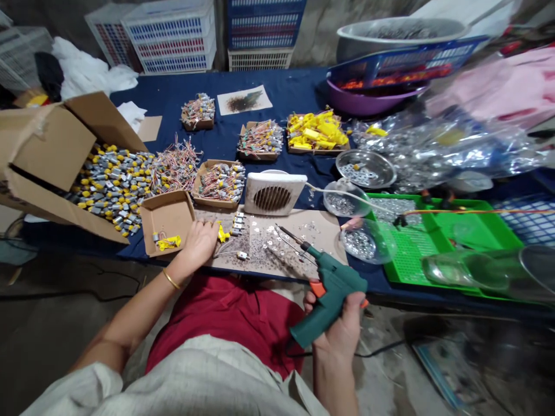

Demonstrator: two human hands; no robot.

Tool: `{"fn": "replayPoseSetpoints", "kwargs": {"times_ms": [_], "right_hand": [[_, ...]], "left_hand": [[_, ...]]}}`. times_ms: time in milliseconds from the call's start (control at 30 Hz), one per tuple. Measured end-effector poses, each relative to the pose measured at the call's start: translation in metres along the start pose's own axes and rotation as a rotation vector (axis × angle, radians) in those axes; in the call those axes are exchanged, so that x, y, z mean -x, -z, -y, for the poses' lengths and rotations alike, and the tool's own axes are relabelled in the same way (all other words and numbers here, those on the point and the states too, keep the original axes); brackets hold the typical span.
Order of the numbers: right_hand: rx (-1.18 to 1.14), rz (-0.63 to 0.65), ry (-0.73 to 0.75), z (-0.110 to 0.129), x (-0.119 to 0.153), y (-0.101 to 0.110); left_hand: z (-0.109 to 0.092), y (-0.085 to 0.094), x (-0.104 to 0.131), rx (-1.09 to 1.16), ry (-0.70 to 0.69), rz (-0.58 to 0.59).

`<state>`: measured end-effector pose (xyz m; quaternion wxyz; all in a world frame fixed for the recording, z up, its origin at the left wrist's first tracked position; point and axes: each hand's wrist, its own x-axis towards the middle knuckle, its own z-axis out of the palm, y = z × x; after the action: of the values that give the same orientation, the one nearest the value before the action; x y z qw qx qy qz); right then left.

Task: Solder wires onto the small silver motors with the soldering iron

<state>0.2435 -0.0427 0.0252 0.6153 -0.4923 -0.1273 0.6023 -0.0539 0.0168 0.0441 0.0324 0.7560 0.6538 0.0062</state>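
Observation:
My right hand (340,326) grips a green soldering gun (332,289) with orange parts, its thin tip pointing up and left over the cardboard work sheet (321,225). At the sheet's left end, my left hand (202,240) has its fingers bent together beside a yellow piece (223,233); whether they pinch it is unclear. Several small motors (237,224) stand in a column right of that piece. Another motor (241,255) with wires lies below them. Left of my left hand, an open cardboard box (167,205) holds a yellow part (168,242) and a motor.
A small white fan (276,193) stands behind the sheet. A large carton (47,144) spills motors at left. Small boxes of wired motors and yellow parts (316,132) sit farther back. Bowls of metal pieces (359,244) and a green tray (403,260) are at right.

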Motion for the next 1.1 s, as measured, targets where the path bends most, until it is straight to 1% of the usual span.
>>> {"fn": "replayPoseSetpoints", "kwargs": {"times_ms": [100,233,333,433,500,633,700,767,833,933,1100], "right_hand": [[0.001,-0.019,-0.010,0.000,0.000,0.000],[-0.008,-0.033,-0.030,0.001,0.002,-0.002],[-0.016,-0.059,-0.057,0.000,0.004,-0.005],[-0.014,-0.075,-0.075,-0.001,0.006,-0.010],[-0.013,-0.049,-0.088,-0.002,0.005,-0.014],[-0.014,0.007,-0.133,-0.007,0.004,-0.021],[-0.015,0.011,-0.142,-0.010,0.004,-0.024],[-0.015,0.020,-0.144,-0.012,0.005,-0.028],[-0.014,0.041,-0.157,-0.013,0.007,-0.032],[-0.017,0.064,-0.170,-0.013,0.009,-0.036],[-0.020,0.036,-0.152,-0.010,0.010,-0.032]], "left_hand": [[0.017,-0.009,-0.011,0.095,-0.074,-0.043],[0.030,-0.019,-0.025,0.129,-0.185,0.036],[0.033,-0.019,-0.027,0.104,-0.228,0.055],[0.032,-0.011,-0.019,0.103,-0.239,-0.007],[0.032,-0.004,-0.008,0.109,-0.223,-0.037],[0.033,0.008,0.020,0.163,-0.129,-0.035],[0.034,0.011,0.031,0.210,-0.081,-0.063],[0.035,0.012,0.036,0.243,-0.052,-0.090],[0.035,0.012,0.035,0.273,-0.047,-0.090],[0.034,0.009,0.025,0.356,-0.068,-0.049],[0.031,0.006,0.004,0.581,-0.032,0.044]]}}
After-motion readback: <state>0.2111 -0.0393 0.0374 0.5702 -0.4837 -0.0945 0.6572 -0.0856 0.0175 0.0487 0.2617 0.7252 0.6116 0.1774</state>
